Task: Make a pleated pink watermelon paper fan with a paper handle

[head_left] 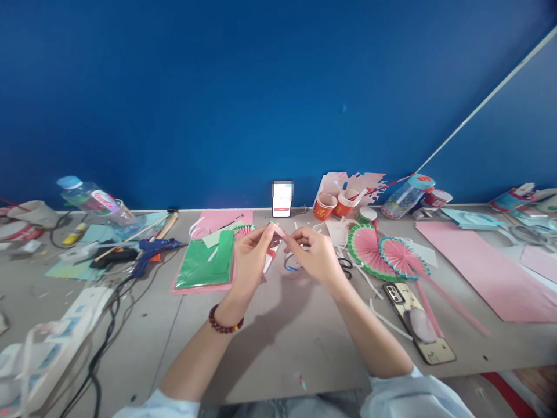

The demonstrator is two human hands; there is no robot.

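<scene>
Both my hands are raised over the middle of the table, fingertips nearly meeting. My left hand (253,252) pinches a small pale pink strip, seemingly paper (279,231), at one end. Thumb and fingers of my right hand (317,255) close on its other end. Partly hidden behind the hands are a roll of clear tape (292,264) and a red-and-white item. Black-handled scissors (345,268) lie right of my right hand. Beyond them rest two pleated paper fans, one green-edged (363,249) and one blue-edged (402,256). A green paper packet (208,264) lies left of my left hand.
A lit phone (282,200) leans against the blue wall. Paper cups (325,205) stand beside it. On the left are a blue glue gun (150,249), a tilted bottle (98,200) and a power strip (65,337) with cables. Another phone (420,328) and pink sheets (491,273) lie right.
</scene>
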